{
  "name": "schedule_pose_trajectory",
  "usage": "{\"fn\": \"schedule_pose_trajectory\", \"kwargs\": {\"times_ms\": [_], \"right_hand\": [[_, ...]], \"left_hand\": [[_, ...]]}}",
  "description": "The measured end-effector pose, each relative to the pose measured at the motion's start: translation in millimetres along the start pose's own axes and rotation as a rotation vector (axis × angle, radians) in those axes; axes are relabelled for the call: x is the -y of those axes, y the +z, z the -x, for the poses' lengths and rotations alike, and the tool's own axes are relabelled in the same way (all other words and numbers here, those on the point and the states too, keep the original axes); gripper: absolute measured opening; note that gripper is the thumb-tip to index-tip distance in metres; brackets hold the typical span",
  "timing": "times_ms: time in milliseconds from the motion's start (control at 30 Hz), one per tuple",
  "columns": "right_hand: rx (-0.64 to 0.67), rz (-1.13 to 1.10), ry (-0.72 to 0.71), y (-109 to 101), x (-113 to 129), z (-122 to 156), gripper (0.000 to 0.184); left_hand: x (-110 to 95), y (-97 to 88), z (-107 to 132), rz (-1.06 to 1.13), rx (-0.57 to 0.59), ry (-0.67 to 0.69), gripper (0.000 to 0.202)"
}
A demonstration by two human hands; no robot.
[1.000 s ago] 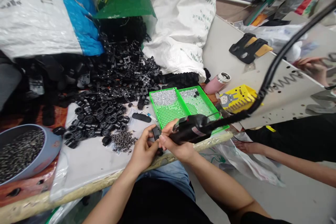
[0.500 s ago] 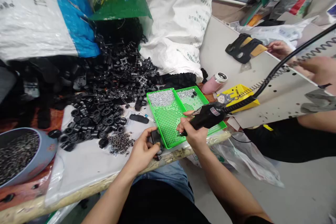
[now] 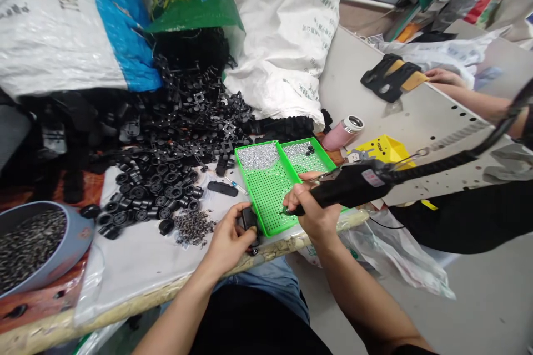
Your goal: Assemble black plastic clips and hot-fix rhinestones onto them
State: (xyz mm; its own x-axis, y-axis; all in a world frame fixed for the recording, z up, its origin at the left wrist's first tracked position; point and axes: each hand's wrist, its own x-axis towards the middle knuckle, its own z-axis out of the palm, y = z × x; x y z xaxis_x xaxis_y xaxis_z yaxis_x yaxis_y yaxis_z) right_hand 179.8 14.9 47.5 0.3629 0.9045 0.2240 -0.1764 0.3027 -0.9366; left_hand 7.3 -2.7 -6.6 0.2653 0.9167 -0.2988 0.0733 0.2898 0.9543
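My left hand [image 3: 228, 239] is closed round a small black plastic part [image 3: 250, 218] at the table's front edge. My right hand [image 3: 313, 208] grips a black electric screwdriver [image 3: 353, 186] with a black cable running off to the right. Its tip rests on the near part of the green perforated tray [image 3: 268, 195], just right of the black part. Silvery screws [image 3: 259, 155] fill the tray's far end. A small heap of dark screws [image 3: 194, 226] lies left of my left hand.
A big pile of black plastic parts [image 3: 175, 138] spills from sacks behind. A grey-blue bowl of small metal pieces [image 3: 39, 244] stands at the left. A pink flask [image 3: 343, 132] and yellow object [image 3: 385, 150] lie right of the tray. Another person's arm [image 3: 462, 91] reaches over the right bench.
My right hand carried the screwdriver from the black part over to the green tray and lowered its tip there. My left hand kept hold of the black part.
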Motion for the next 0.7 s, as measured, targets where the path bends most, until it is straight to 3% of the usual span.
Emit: {"fn": "schedule_pose_trajectory", "kwargs": {"times_ms": [133,267,533,700], "right_hand": [[0.112,-0.087,-0.031,30.2,6.0,-1.5,0.022],[0.196,-0.076,0.018,49.3,-6.7,-2.7,0.025],[0.174,-0.014,0.134,52.2,-26.2,-0.3,0.032],[0.238,0.000,0.096,49.8,-30.2,4.0,0.034]], "left_hand": [[2.7,0.5,-0.2,-0.018,-0.005,0.034,0.055],[4.8,0.9,0.0,-0.056,-0.007,0.053,0.054],[8.8,3.1,-0.2,-0.070,-0.051,0.050,0.055],[6.9,3.2,-0.2,-0.069,-0.046,0.060,0.051]]}}
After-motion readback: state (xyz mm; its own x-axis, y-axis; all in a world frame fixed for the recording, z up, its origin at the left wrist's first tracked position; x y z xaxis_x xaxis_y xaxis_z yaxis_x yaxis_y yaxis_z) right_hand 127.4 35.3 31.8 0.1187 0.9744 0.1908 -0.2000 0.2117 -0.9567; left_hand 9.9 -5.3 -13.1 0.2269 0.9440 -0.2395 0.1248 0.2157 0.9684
